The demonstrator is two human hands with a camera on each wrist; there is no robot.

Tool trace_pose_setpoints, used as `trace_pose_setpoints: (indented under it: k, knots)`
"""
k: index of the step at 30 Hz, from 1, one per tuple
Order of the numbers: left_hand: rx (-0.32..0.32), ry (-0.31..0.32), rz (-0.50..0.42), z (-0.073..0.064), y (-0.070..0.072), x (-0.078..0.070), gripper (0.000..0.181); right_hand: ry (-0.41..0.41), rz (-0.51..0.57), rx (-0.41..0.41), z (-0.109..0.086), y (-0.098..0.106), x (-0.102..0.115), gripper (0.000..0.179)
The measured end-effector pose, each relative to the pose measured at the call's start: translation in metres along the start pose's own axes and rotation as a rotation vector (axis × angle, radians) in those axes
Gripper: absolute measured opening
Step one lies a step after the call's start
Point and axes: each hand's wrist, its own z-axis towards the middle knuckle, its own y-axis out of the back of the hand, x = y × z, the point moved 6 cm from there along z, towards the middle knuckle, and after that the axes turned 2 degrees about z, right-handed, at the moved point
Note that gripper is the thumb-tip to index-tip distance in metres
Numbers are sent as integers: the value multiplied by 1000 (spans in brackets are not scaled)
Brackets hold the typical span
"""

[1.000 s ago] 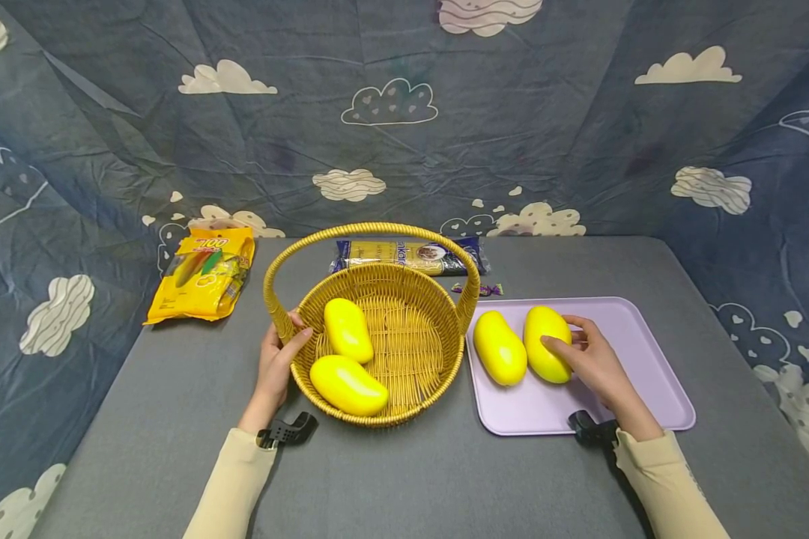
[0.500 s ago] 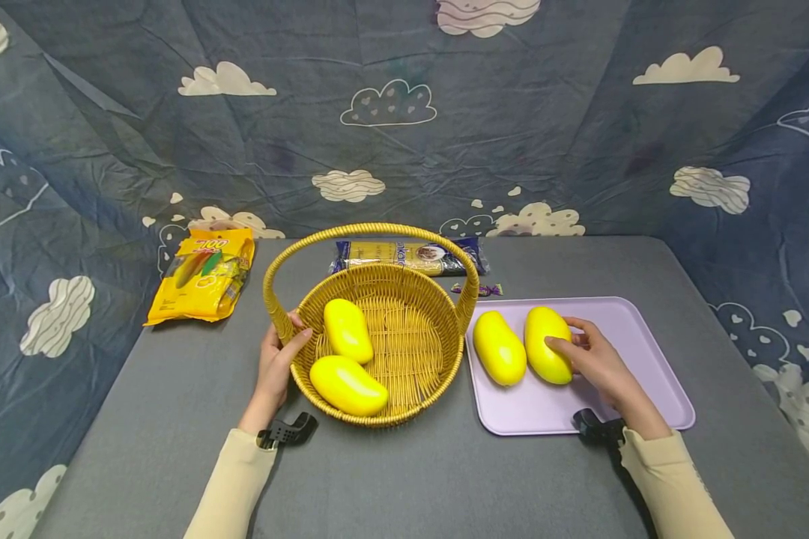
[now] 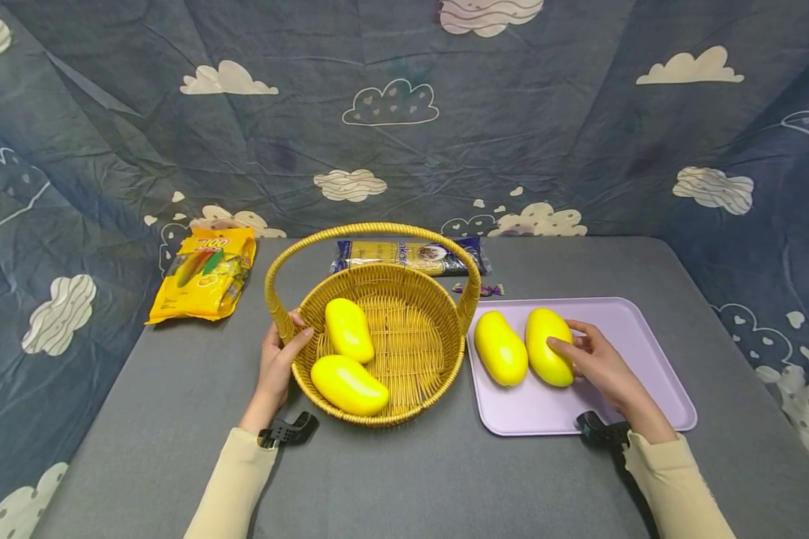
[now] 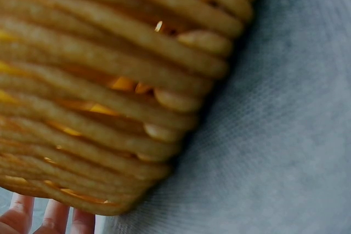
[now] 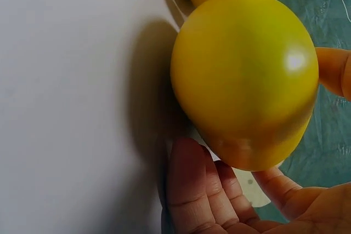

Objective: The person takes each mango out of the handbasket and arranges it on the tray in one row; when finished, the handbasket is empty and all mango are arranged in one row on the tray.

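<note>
My left hand grips the left rim of a round wicker basket near the foot of its tall handle, thumb over the rim. Two yellow mangoes lie inside on the left: one mango farther back, another mango in front. At the right, a lilac tray bears two more. My right hand holds the right-hand mango, thumb on top and fingers along its right side. Close to its left lies the other mango. In the left wrist view, woven basket wall hides most of the hand.
A yellow snack bag lies at the back left. Behind the basket is a blue-and-yellow pasta packet, with a small purple-wrapped candy to its right front. A cloud-patterned cloth hangs around the grey table.
The right wrist has moved slightly to the right, and the mango in that hand has shifted a little toward me. The left hand and the basket stay in place.
</note>
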Motion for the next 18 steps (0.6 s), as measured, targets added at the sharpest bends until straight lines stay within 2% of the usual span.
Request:
trace_pose_setpoints:
  k: [4, 12, 15, 18]
  knots:
    - [6, 2, -2, 0, 0, 0, 27, 22, 14, 17, 4, 2, -9, 95]
    - [4, 4, 1, 0, 0, -1, 27, 27, 41, 20, 1, 5, -11, 96]
    - [-1, 2, 2, -1, 0, -2, 26, 46, 48, -4, 1, 8, -12, 95]
    - [-5, 2, 4, -1, 0, -2, 25, 73, 41, -67, 3, 11, -16, 91]
